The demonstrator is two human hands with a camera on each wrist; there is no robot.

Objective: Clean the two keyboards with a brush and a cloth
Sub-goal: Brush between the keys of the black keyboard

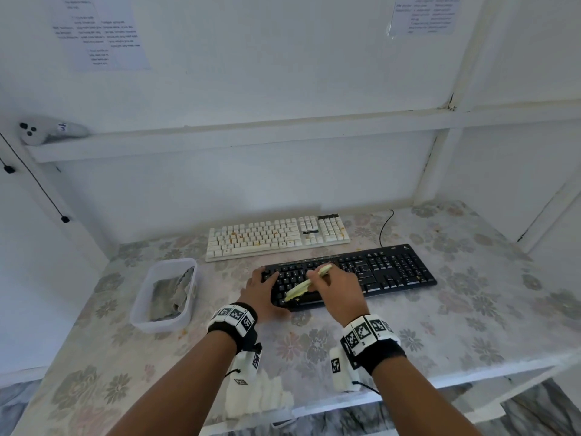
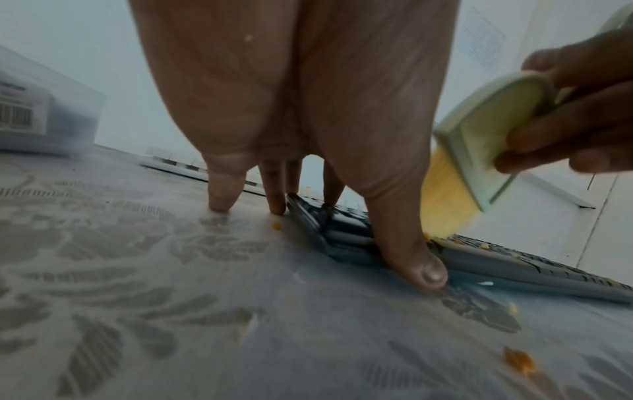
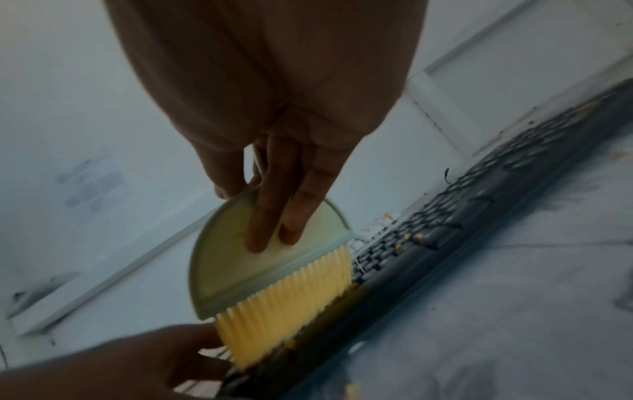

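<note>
Black wristbands (image 1: 234, 322) with checkered markers

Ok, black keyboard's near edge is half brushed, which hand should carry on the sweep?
Right. The right hand already grips the brush, bristles on the black keyboard; the left hand lies flat, steadying its left end.

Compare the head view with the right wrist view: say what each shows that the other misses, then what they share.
Head only: the plastic container with a cloth inside, and the whole white keyboard.
Right wrist only: the brush's yellow bristles and orange crumbs between keys.
Both: the right hand holding the brush over the black keyboard, with the left hand at its end.
</note>
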